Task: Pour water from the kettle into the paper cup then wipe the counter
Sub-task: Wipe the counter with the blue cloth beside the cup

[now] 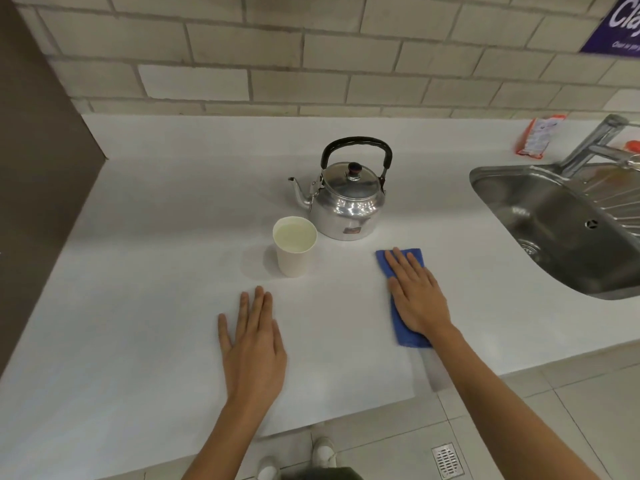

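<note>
A shiny metal kettle [348, 199] with a black handle stands upright on the white counter [156, 306], spout pointing left. Just in front of it to the left stands a white paper cup [293, 245] with water in it. A folded blue cloth [403, 299] lies flat on the counter to the right of the cup. My right hand [417, 296] rests palm-down on the cloth, fingers stretched out and covering its middle. My left hand [254, 344] lies flat on the bare counter in front of the cup, fingers extended, holding nothing.
A steel sink [554, 223] with a tap [592, 143] is set into the counter at the right. An orange and white packet [536, 135] lies by the tiled back wall. A dark panel [38, 174] bounds the left side. The counter's front edge runs just below my wrists.
</note>
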`<act>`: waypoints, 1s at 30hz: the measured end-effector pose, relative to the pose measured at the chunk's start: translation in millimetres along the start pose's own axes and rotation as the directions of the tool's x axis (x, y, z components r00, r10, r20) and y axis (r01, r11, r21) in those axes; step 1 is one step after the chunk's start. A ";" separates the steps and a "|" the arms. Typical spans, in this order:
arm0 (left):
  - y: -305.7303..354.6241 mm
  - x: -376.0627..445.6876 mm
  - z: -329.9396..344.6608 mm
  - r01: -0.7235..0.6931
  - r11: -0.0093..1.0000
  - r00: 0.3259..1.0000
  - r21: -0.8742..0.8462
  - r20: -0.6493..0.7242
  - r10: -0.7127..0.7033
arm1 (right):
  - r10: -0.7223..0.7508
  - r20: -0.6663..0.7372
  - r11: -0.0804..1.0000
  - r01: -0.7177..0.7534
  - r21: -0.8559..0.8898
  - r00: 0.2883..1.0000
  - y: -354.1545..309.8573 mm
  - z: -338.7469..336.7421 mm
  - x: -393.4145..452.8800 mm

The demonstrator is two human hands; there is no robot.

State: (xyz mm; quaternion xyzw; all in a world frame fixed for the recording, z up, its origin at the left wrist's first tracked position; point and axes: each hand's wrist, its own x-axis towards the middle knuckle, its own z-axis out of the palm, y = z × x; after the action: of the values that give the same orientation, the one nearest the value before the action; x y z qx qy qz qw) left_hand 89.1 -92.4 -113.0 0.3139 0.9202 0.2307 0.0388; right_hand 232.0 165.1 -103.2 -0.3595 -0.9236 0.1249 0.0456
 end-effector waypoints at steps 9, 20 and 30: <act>4.0 0.7 -5.6 0.016 0.998 1.000 -0.052 0.011 -0.015 | -0.172 0.019 0.984 0.173 -0.039 0.985 -0.2 2.9 -6.2; 22.8 77.3 -6.5 0.066 0.645 0.996 -0.761 0.008 -0.093 | -0.113 0.007 0.991 0.113 -0.070 0.994 -16.0 8.8 2.0; 33.0 111.1 8.6 -0.017 0.541 0.986 -0.841 -0.105 -0.132 | -0.199 0.043 0.979 0.200 -0.047 0.979 -19.7 10.0 -5.8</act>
State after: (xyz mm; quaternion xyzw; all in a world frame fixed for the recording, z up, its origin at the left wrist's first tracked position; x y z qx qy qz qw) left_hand 20.5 0.2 -97.7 0.2078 0.7075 0.6647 0.1199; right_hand 221.6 145.3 -107.6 -0.2636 -0.9586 0.1029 0.0314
